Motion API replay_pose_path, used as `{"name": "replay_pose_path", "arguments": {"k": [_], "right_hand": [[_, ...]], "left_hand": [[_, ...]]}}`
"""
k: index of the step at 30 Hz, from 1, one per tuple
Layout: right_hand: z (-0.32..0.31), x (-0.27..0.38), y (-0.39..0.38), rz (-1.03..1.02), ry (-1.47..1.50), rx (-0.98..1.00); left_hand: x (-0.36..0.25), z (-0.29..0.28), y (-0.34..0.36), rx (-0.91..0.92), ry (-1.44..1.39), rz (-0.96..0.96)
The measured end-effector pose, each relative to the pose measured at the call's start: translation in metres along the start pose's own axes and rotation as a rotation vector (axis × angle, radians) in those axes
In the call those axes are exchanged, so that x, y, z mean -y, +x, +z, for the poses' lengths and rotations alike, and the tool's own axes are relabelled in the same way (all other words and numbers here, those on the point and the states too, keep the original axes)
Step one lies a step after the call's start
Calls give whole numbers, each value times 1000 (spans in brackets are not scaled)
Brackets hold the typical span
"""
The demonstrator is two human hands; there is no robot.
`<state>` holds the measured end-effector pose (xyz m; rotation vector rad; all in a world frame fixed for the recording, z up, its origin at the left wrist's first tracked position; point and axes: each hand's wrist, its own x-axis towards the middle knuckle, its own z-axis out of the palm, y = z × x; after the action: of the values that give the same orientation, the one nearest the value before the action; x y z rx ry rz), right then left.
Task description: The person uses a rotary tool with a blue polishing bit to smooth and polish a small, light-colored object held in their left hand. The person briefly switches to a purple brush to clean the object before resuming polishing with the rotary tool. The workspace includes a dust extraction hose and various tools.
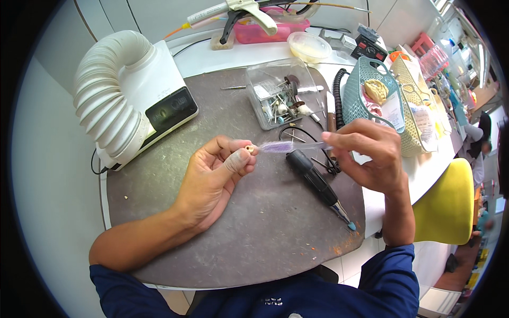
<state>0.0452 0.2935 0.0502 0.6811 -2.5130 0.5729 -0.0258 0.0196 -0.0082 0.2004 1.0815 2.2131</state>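
My left hand (214, 183) is closed on a small beige piece with a hole (249, 149), pinched between thumb and fingertips. My right hand (363, 153) grips the clear handle of a brush with pale purple bristles (277, 147), whose head is at or beside the piece; I cannot tell whether they touch. Below the brush a black rotary handpiece (313, 180) with a blue tip lies on the grey mat (233, 228). Above my hands sits an open clear box (256, 95) with assorted burs and small tools.
A white machine (108, 103) with a corrugated hose stands left. Behind are a glue-gun-like tool (249, 15), pink container (270, 32) and round tub (309, 45). Baskets (374, 90) stand right, near a yellow chair (445, 201). A person (472, 132) is in the far right background.
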Motion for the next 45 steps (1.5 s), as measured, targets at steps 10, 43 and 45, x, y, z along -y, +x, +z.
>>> {"name": "replay_pose_path", "arguments": {"k": [10,43,45], "right_hand": [[30,14,-3,34,120,-22],[26,6,-1,1,-50,-203],[25,6,-1,-2,-44,-201]], "left_hand": [[5,-1,1,47,42,2],[-6,5,0,41,67,-74],[-8,9,0,37,74,-89]]}}
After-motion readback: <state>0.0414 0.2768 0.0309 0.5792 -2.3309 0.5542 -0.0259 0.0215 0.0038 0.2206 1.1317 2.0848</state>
